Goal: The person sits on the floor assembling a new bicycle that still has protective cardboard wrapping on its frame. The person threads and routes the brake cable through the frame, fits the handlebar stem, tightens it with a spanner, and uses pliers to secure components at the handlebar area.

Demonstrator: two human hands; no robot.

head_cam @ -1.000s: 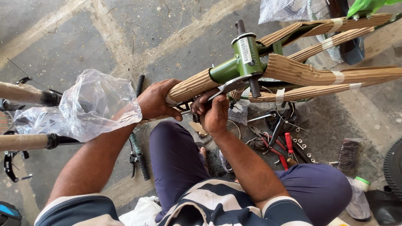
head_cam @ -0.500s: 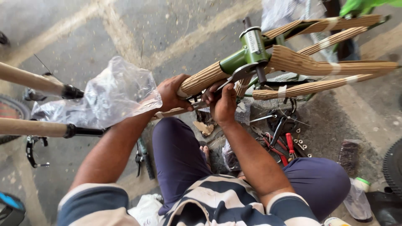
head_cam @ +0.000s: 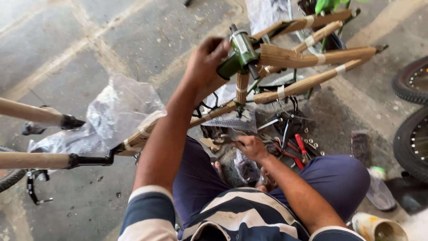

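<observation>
Left hand (head_cam: 206, 60) is raised and wrapped round the bike frame (head_cam: 285, 56) right by the green joint (head_cam: 240, 58) – fingers curled shut on the tube, just left of the metal cup on top. The frame's tubes are covered in brown corrugated paper w/ white tape bands; they fan out to the upper right, and one wrapped tube runs down-left under the forearm to a black end piece.

Right hand (head_cam: 252, 147) is low, over the tools (head_cam: 290, 143) on the floor between the knees – fingers closed around something small and dark, can't tell what exactly. Red-handled pliers (head_cam: 302, 145) lie just right of it, w/ spanners and small bits nearby.

A crumpled clear plastic bag (head_cam: 118, 111) hangs at the lower-left part of the frame. Two more paper-wrapped bars (head_cam: 31, 114) stick in from the left edge. At the right edge, two tyres (head_cam: 410, 134) near each other. A plastic bottle (head_cam: 379, 189) lies by the right knee, and a paint-stained tin (head_cam: 376, 227) sits at the bottom right.
</observation>
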